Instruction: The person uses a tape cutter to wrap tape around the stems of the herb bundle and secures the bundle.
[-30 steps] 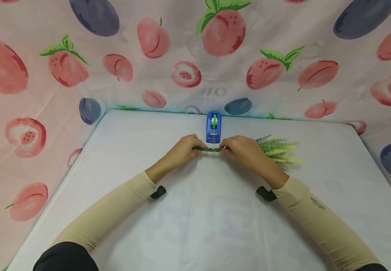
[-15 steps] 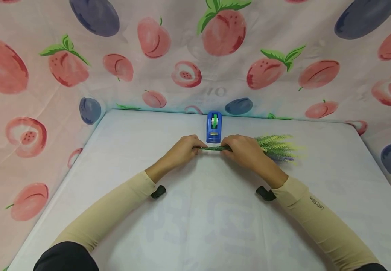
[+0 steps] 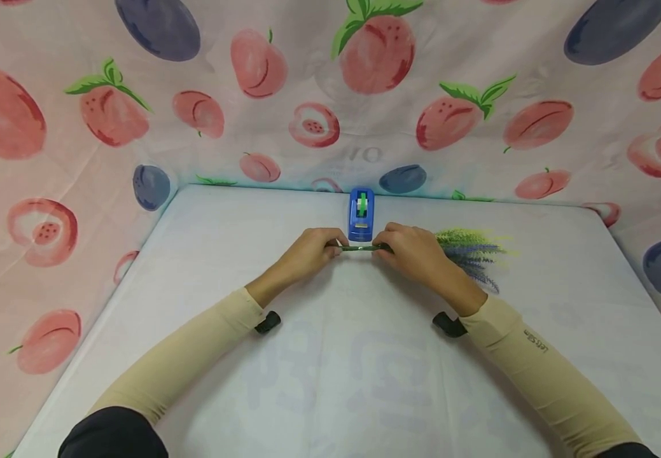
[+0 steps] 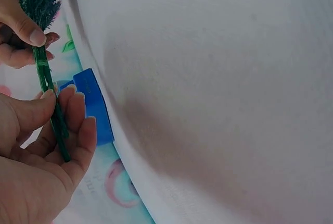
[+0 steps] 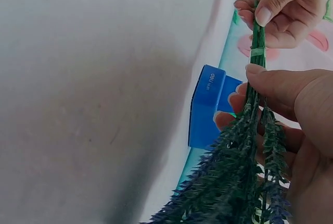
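A bunch of artificial lavender [image 3: 470, 251] lies sideways between my two hands, its yellow, green and purple flower heads out to the right. With thumb and fingers my left hand [image 3: 315, 247] pinches the stem ends. My right hand [image 3: 413, 251] grips the green stems [image 5: 256, 39] just below the flower heads, hiding part of them in the head view. A thin, shiny strip of tape [image 5: 257, 52] circles the stems in the gap between the hands. Right behind that gap stands a blue tape dispenser [image 3: 361, 215] with a green core.
The table has a white cover [image 3: 364, 369]. Its back edge meets a fruit-printed cloth [image 3: 376, 114], which also hangs at the left and right. Dark wrist-camera pieces [image 3: 449, 325] stick out by both sleeves.
The lavender bunch has turned about its length: purple heads, at the top a second ago, now show on the lower side. Both hands stay nearly in place, fingers shifting slightly.
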Demonstrator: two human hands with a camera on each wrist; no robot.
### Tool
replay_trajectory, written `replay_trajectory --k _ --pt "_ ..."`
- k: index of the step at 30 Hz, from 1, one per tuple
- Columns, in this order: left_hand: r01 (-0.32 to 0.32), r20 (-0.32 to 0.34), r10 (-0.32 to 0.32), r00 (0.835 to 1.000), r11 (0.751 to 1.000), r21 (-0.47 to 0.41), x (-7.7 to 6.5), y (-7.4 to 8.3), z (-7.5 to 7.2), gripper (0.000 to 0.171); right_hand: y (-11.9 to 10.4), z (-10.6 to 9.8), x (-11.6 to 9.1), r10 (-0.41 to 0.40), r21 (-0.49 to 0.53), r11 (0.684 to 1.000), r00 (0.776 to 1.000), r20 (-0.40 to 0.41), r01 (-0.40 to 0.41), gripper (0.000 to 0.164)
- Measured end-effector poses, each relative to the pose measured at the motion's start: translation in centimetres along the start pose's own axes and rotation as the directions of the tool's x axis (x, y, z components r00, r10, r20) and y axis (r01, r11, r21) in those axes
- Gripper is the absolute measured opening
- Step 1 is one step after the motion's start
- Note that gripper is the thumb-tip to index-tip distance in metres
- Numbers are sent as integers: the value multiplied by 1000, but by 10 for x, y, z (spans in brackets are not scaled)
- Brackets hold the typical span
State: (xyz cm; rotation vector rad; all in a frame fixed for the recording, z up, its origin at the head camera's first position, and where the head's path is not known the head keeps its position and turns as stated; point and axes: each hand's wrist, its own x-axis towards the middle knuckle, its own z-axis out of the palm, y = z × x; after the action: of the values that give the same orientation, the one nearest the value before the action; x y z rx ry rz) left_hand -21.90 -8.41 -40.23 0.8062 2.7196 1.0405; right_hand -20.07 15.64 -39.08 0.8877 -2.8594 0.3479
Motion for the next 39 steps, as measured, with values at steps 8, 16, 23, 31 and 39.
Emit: replay_trajectory --k 8,16,23,31,39 --pt "-21 -4 21 1000 999 43 4 -2 1 18 0 0 3 23 20 1000 1000 15 -23 16" --pt "-31 9 31 999 998 53 6 -3 -1 21 1 0 5 29 39 999 999 26 -30 16" --pt "-70 7 70 998 994 85 6 -4 -2 24 1 0 7 50 15 999 998 45 -51 15" --pt "-68 28 65 997 992 105 7 -3 -5 24 -1 -1 10 63 21 998 996 63 -64 20" --pt "-57 36 54 998 993 104 7 -4 -6 24 -1 0 11 76 17 997 994 80 -78 19"
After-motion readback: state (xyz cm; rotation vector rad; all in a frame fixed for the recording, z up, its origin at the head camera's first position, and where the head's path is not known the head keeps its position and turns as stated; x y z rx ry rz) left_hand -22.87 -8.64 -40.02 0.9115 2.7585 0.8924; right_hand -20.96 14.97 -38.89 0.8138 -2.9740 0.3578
